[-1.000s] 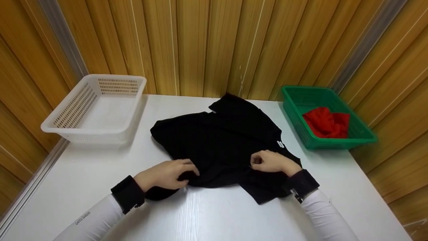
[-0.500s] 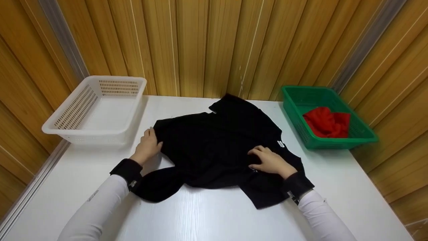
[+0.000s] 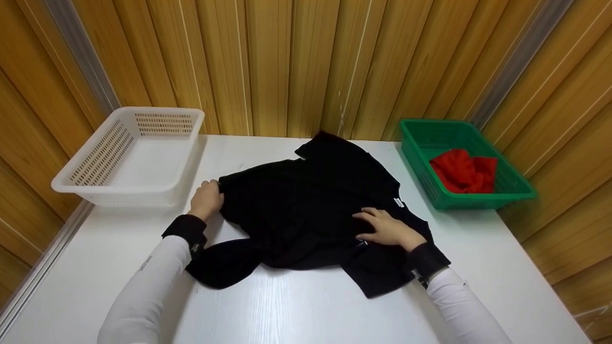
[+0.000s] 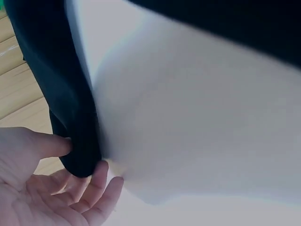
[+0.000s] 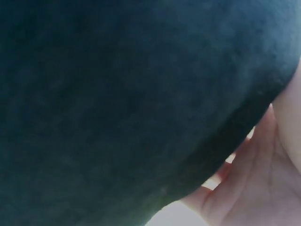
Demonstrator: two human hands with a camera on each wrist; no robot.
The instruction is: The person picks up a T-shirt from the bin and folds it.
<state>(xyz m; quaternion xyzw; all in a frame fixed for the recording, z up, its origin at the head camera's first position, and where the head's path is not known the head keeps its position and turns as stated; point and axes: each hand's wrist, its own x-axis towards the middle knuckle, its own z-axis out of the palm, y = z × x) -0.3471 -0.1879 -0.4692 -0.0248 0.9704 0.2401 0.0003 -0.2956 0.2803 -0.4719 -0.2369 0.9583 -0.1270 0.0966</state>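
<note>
A black short-sleeved T-shirt (image 3: 306,205) lies spread on the white table, its white neck label (image 3: 398,202) toward the right. At the shirt's left edge my left hand (image 3: 207,198) pinches the cloth; in the left wrist view the thumb (image 4: 54,145) presses on the dark fabric (image 4: 77,103) with fingers curled around its far side. My right hand (image 3: 386,228) rests on the shirt near the front sleeve, fingers loosely spread. Dark cloth (image 5: 117,103) fills most of the right wrist view, hiding part of the right palm (image 5: 256,188).
A white perforated basket (image 3: 126,190) stands at the back left of the table (image 3: 296,310). At the back right, a green basket (image 3: 478,197) holds a red cloth (image 3: 464,171). Wood-patterned wall panels (image 3: 267,67) rise behind and on both sides.
My left hand has moved from the front fold away to the shirt's left edge and taken hold there. The right hand has stayed nearly in place, its fingers now more spread.
</note>
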